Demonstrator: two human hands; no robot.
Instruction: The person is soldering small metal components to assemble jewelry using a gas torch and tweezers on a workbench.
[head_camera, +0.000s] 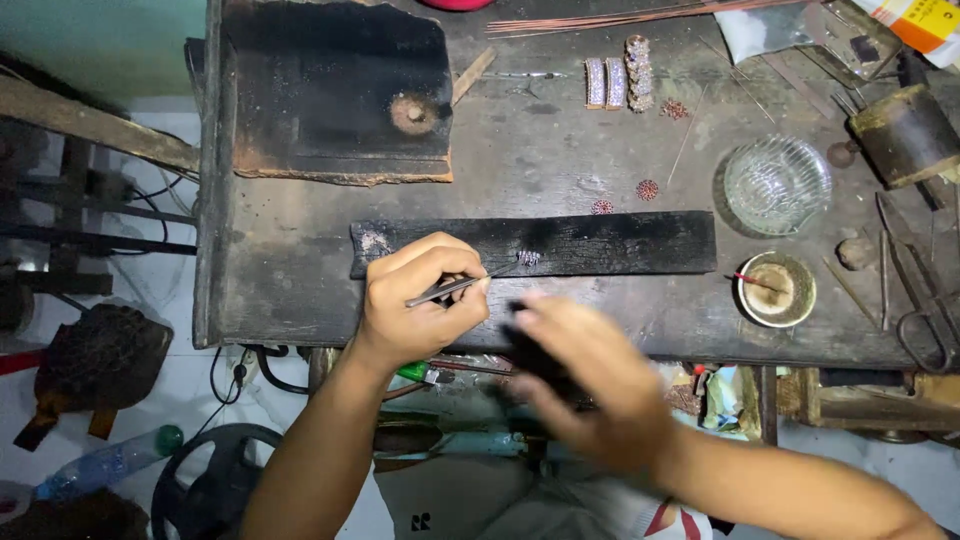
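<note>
Right hand (590, 385) blurred; left hand (420, 300) pinches tweezers (462, 285).

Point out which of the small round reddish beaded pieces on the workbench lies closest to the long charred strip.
The reddish piece just above the charred strip's top edge, near its middle. The other two lie farther up the bench, toward the jewelled bands.

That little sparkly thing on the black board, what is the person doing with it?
A person sits at a dark, worn workbench. Their left hand holds thin metal tweezers, whose tip points at a small beaded piece lying on a long charred board. The right hand is blurred in motion near the bench edge and seems to grip something dark; what it is cannot be told. Farther back lie three finished jewelled pieces, a glass dish and a small round pot.
</note>
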